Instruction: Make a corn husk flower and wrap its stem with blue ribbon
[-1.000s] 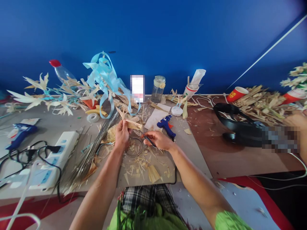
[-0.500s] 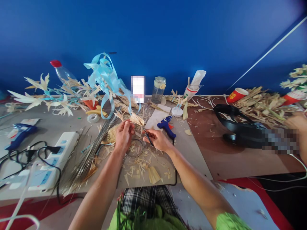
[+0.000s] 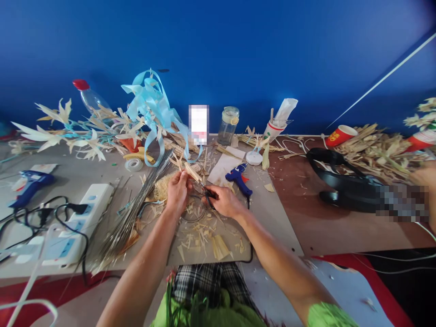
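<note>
Between the fingers of my left hand is a pale dried corn husk piece, its cut, pointed strips fanning out at the upper left. My right hand grips black-handled scissors, whose blades reach up to the husk's lower right end. Whether the blades are open or closed there is too small to tell. Below the hands lie a wire ring and scattered husk scraps. Left of my left hand is a clump of fine straw-coloured fibre, beside a bundle of thin metal wires.
A blue glue gun rests right of my hands, another glue gun far left near a white power strip with black cables. Husk flowers, blue ribbon and a jar stand behind. Another person's hand is at right.
The husk piece has turned in my left hand, so it now looks narrower and slopes down to the right. The scissors have tilted slightly in my right hand. The view has shifted a little.
</note>
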{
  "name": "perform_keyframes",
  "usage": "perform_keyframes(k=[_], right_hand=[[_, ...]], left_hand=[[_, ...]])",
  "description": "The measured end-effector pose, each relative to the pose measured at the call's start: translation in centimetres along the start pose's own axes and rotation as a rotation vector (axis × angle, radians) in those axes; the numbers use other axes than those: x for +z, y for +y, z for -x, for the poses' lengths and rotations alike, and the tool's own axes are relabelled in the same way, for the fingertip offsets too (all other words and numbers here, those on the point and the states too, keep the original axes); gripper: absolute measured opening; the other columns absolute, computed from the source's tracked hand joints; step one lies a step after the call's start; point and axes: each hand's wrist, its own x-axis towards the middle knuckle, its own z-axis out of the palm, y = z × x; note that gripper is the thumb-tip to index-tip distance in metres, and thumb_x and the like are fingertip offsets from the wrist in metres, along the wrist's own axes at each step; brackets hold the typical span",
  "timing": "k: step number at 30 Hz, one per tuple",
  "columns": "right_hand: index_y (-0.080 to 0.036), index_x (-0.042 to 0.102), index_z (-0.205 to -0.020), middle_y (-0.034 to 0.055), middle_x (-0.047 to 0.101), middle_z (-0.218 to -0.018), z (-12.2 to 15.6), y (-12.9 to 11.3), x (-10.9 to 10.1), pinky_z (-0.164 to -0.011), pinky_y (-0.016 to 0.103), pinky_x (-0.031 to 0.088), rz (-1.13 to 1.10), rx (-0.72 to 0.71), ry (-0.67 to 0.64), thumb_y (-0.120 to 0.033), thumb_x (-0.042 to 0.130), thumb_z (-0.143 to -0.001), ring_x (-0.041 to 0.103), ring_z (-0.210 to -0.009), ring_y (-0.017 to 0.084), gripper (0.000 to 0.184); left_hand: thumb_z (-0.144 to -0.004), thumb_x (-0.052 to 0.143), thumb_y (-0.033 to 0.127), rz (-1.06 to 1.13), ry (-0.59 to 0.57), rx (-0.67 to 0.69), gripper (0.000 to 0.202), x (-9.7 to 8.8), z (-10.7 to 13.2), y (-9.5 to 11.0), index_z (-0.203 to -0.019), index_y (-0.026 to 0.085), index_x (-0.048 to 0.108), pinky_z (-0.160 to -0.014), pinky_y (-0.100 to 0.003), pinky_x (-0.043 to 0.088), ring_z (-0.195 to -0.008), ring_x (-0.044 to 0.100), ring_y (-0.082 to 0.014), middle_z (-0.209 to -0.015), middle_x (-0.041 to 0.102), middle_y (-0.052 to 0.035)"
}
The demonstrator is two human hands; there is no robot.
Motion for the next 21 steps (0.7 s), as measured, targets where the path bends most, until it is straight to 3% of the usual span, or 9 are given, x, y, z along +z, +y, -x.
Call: perform_keyframes(k=[4, 10, 21], right_hand=[[-0.019, 0.067, -0.099, 0.0024, 0.068, -0.08, 0.0, 0.1, 0.2, -0.061, 0.021, 0.039, -0.016, 0.008, -0.031, -0.029, 0.06, -0.079, 0.056, -0.067, 0.013, 0.024], [-0.018, 0.068, -0.096, 0.0005, 0.062, -0.071, 0.0, 0.4, 0.2, -0.056, 0.021, 0.035, -0.047, 0.036, -0.054, -0.037, 0.06, -0.079, 0.047, -0.062, 0.012, 0.028], [-0.015, 0.067, -0.095, -0.0031, 0.054, -0.066, -0.2, 1.4, 0.9, -0.055, 0.02, 0.033, -0.287, 0.097, -0.153, -0.041, 0.061, -0.075, 0.041, -0.057, 0.009, 0.033]], left_hand=[[-0.072, 0.066, 0.032, -0.071, 0.003, 0.078, 0.019, -0.2, -0.4, -0.1, -0.07, 0.015, 0.057, -0.043, -0.02, 0.024, -0.045, 0.033, -0.0048, -0.055, 0.044, 0.0054], [-0.079, 0.057, 0.034, -0.254, 0.019, 0.154, 0.02, -0.3, -0.3, 0.1, -0.073, 0.016, 0.06, -0.045, -0.021, 0.022, -0.046, 0.033, -0.0068, -0.052, 0.042, 0.0049], [-0.078, 0.06, 0.035, -0.187, -0.018, 0.146, 0.02, -0.7, -0.6, -0.2, -0.071, 0.015, 0.06, -0.045, -0.022, 0.021, -0.046, 0.029, -0.0069, -0.052, 0.037, 0.0052]])
